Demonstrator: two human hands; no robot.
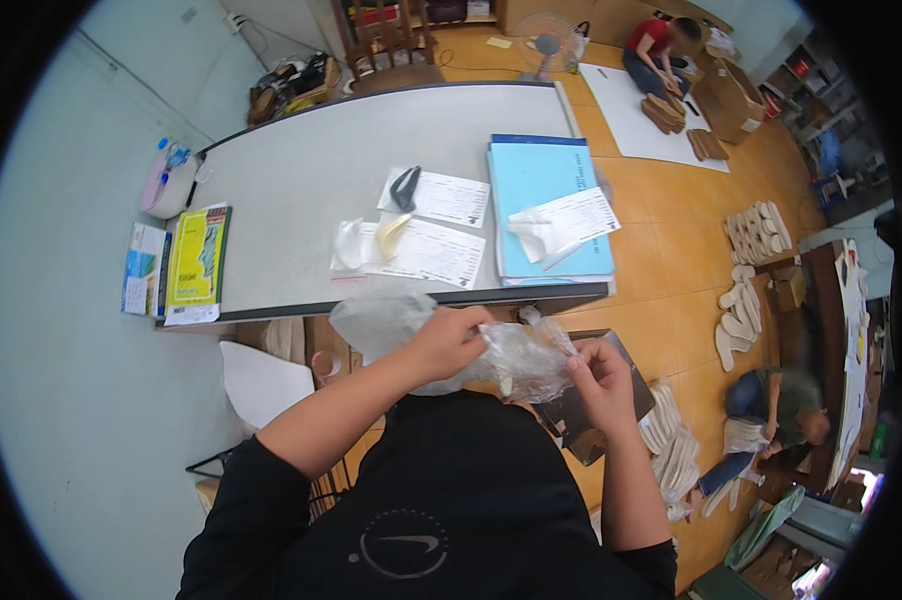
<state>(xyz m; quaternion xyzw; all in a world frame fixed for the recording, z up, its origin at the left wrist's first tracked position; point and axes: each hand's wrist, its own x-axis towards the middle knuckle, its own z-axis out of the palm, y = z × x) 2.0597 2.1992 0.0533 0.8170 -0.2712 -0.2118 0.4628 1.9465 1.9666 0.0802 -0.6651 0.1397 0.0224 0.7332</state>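
In front of my body, at the table's near edge, I hold a crumpled clear plastic bag (527, 360) between both hands. My left hand (449, 342) pinches its left side, and my right hand (603, 382) grips its right edge between thumb and fingers. Something pale shows through the plastic, too blurred to name. A larger whitish plastic bag (379, 318) bulges beside and beneath my left hand; whether the two bags are joined I cannot tell. On the table (281, 200) lie printed paper slips (441, 258) with a black piece (405, 189) and a cream piece (391, 237) on them.
Blue folders (541, 200) carry another slip at the table's right end. Yellow booklets (199, 262) stand at the left edge. A dark open box (611, 370) is below my right hand. Shoe soles (739, 320) lie on the floor, where two people (661, 50) sit working.
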